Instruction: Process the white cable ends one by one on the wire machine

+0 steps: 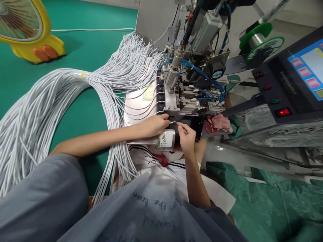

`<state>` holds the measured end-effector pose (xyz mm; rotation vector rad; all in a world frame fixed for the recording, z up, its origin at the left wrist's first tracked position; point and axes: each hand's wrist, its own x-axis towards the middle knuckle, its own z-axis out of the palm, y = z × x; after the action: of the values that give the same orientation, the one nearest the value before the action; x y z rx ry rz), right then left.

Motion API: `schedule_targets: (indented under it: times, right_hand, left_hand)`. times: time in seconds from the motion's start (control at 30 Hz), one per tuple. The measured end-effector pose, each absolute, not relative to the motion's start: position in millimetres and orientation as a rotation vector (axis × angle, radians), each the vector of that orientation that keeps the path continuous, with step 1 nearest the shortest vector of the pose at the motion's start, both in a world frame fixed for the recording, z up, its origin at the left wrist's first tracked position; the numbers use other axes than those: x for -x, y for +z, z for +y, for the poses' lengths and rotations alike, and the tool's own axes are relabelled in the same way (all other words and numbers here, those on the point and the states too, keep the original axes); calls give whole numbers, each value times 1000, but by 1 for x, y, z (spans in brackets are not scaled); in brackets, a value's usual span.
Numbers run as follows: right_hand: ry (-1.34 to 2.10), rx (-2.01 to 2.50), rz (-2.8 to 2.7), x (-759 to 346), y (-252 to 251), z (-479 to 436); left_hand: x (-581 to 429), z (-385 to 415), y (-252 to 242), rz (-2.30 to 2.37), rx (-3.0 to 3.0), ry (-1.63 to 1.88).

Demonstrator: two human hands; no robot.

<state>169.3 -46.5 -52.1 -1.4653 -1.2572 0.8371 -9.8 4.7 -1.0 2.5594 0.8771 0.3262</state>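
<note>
My left hand [155, 125] reaches across the white cables and is closed, pinching a white cable [173, 122] whose thin end points right. Facing that end, my right hand [187, 133] has its thumb and fingers pressed together; whatever they hold is too small to make out. Both hands are at the front edge of a machine [171, 99] with metal cylinders and blue air tubes. Several white cables run into its row of black blocks [160, 88]. Below my hands is a box-like part with a white label [167, 138].
A thick bundle of white cables [63, 80] lies on the green table mat [101, 20]. A yellow fan [47, 43] stands at the back left. To the right are a solder wire spool [257, 41], a control panel [282, 80], a pink cloth [220, 122] and red-handled scissors [210, 128].
</note>
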Motion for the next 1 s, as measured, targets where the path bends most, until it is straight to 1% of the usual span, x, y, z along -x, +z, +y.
schedule_targets:
  times: [0.1, 0.17, 0.53, 0.8, 0.9, 1.0]
  right_hand:
    - [944, 1502, -1269, -174, -67, -30]
    - [1002, 1506, -1242, -173, -73, -22]
    - [1188, 1443, -1146, -170, -72, -13]
    - [1400, 1418, -1035, -172, -68, -9]
    - [1406, 1442, -1028, -171, -69, -10]
    - [1302, 1460, -1081, -170, -70, -11]
  left_hand:
    - [11, 14, -12, 964, -2660, 179]
    - [11, 17, -16, 953, -2692, 142]
    - [14, 16, -21, 880, -2805, 174]
    - [14, 17, -20, 887, -2895, 128]
    - [14, 17, -18, 879, -2894, 108]
    - [14, 18, -19, 870, -2888, 108]
